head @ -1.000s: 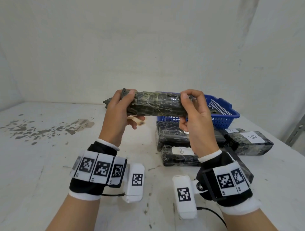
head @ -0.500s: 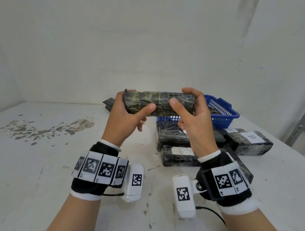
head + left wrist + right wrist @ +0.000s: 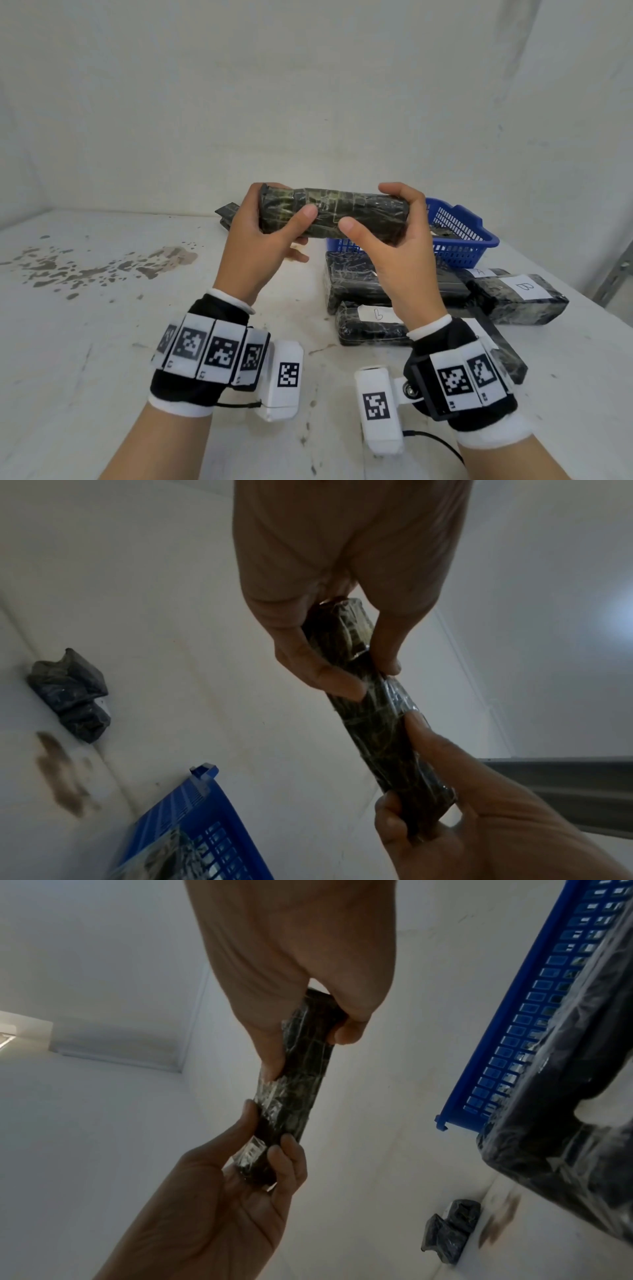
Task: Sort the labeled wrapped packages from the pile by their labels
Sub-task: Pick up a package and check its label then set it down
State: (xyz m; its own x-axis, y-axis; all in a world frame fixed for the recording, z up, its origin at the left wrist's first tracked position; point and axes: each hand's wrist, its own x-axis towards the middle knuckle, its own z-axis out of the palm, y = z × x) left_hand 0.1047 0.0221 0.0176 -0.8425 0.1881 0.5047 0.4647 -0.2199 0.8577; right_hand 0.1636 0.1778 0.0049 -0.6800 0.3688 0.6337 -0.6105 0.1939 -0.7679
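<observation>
Package in hand: we've got one dark wrapped package [image 3: 334, 216] held up in the air over the surface [image 3: 102, 342], in front of the blue basket [image 3: 469, 240].
Long axis: runs left to right across our view, roughly level.
Left hand: our left hand [image 3: 260, 246] is wrapped round the left end, thumb on the near face.
Right hand: our right hand [image 3: 394, 250] grips the right end the same way, so both hands are clamped on it, one at each end.
Label on this one: none shows on the side facing us, and neither wrist view shows one. We'd guess it needs rolling to find it.
Pile: the rest of the packages [image 3: 363, 284] lie below and to the right, nearer our right hand.
Readable writing: "B" on one white label [image 3: 525, 287], "A" on a label [image 3: 479, 272] behind it, and a mark like an "L" [image 3: 376, 313] that we can't be sure of.
Far off: another dark package [image 3: 227, 210] lies behind our left hand.
</observation>
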